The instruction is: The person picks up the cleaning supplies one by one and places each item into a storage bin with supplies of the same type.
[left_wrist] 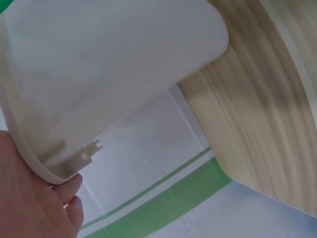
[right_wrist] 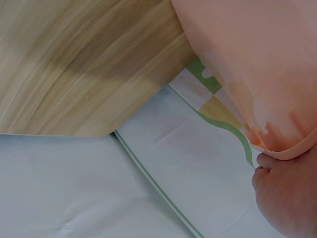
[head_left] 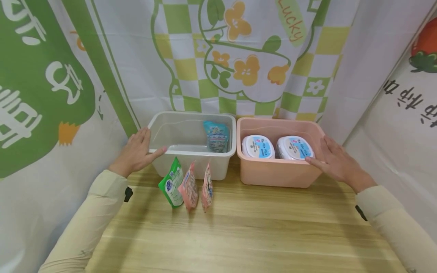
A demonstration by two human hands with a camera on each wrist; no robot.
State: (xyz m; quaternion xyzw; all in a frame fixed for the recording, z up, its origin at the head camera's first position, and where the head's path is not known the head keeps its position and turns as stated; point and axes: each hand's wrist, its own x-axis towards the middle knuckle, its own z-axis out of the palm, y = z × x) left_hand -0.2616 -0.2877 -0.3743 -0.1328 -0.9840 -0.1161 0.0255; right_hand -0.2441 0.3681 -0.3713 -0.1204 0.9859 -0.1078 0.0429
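Note:
My left hand (head_left: 138, 151) lies against the left front corner of a translucent white bin (head_left: 194, 165). Its fingers run along the side and its thumb along the front rim. The left wrist view shows the fingertips (left_wrist: 69, 191) just under the white bin's (left_wrist: 109, 64) rim. My right hand (head_left: 336, 161) rests the same way on the right side of a pink bin (head_left: 273, 172), with the thumb on the front rim. In the right wrist view its fingers (right_wrist: 285, 196) sit below the pink bin's (right_wrist: 247, 59) rim. A blue pouch (head_left: 216, 136) stands in the white bin. Two white round tubs (head_left: 258, 146) (head_left: 294, 147) fill the pink one.
A green pouch (head_left: 172, 184) and two pink pouches (head_left: 189, 187) (head_left: 206, 186) stand on the wooden table (head_left: 239, 227) in front of the white bin. Printed cloth (head_left: 239, 57) hangs behind and on both sides, close to the bins.

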